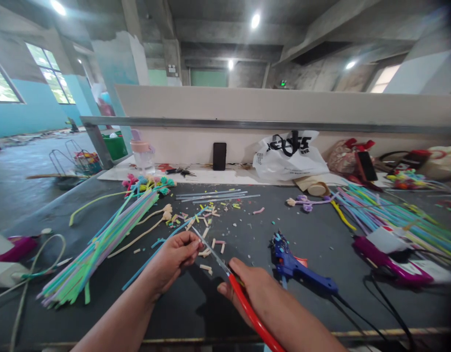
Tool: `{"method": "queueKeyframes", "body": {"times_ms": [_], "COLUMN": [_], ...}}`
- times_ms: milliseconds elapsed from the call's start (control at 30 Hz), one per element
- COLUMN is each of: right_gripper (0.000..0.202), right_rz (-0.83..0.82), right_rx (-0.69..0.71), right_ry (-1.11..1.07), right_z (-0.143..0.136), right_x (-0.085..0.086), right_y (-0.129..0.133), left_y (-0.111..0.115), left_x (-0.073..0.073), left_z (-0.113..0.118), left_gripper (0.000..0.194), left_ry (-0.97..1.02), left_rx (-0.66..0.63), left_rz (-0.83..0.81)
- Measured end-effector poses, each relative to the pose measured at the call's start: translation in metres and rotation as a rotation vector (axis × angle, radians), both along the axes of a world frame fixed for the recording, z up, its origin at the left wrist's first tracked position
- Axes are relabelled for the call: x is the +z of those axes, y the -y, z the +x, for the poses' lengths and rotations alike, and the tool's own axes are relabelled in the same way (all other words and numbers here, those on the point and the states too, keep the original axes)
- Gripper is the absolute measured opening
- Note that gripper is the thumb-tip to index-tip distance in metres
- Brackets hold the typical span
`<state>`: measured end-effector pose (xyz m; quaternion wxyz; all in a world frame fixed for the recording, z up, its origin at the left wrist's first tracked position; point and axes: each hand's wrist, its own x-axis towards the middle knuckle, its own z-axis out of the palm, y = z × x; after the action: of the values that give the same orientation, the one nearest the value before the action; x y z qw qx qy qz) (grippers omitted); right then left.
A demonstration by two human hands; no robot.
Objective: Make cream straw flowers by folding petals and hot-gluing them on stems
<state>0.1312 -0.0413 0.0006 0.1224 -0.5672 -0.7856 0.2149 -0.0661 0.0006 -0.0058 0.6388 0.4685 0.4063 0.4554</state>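
A pair of red-handled scissors [253,313] is in my right hand [253,288], with its slim metal blades pointing away to the upper left. My left hand [177,256] is closed in a pinch right beside the blade tips. Whatever sits between its fingertips is too small to make out. Around the blades lie many short cut pieces of pink, cream and yellow fuzzy stems [207,268]. A blue fuzzy stem [141,271] runs along the table under my left forearm. Several clear glue sticks [218,196] lie beyond my hands.
Left lies a thick bundle of pastel pipe cleaners [111,239]; another bundle [387,215] is at right. A blue glue gun [302,271] with a trailing cord rests right of my hands. A black phone [219,156], a white bag [289,156] and a cup [142,154] stand along the back.
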Motion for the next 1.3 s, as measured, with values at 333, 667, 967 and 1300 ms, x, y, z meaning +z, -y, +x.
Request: {"method": "queueKeyframes", "body": {"times_ms": [333, 667, 967, 1300], "right_gripper": [0.018, 0.018, 0.016, 0.018], "right_rz": [-0.007, 0.0, 0.039, 0.005], "right_rx": [0.033, 0.013, 0.048, 0.036], "right_ry": [-0.002, -0.018, 0.008, 0.019], "right_z": [0.001, 0.003, 0.0, 0.001], "right_x": [0.013, 0.011, 0.01, 0.012], "right_y": [0.006, 0.002, 0.005, 0.005], "left_y": [-0.001, 0.001, 0.0, -0.002], "left_x": [-0.001, -0.001, -0.004, -0.009], "left_z": [0.001, -0.001, -0.002, -0.004], "left_gripper": [0.029, 0.024, 0.022, 0.02], "left_ry": [0.052, -0.003, -0.019, -0.017], "left_rx": [0.057, 0.0, 0.001, -0.013], "left_rz": [-0.05, -0.03, -0.001, 0.006]}}
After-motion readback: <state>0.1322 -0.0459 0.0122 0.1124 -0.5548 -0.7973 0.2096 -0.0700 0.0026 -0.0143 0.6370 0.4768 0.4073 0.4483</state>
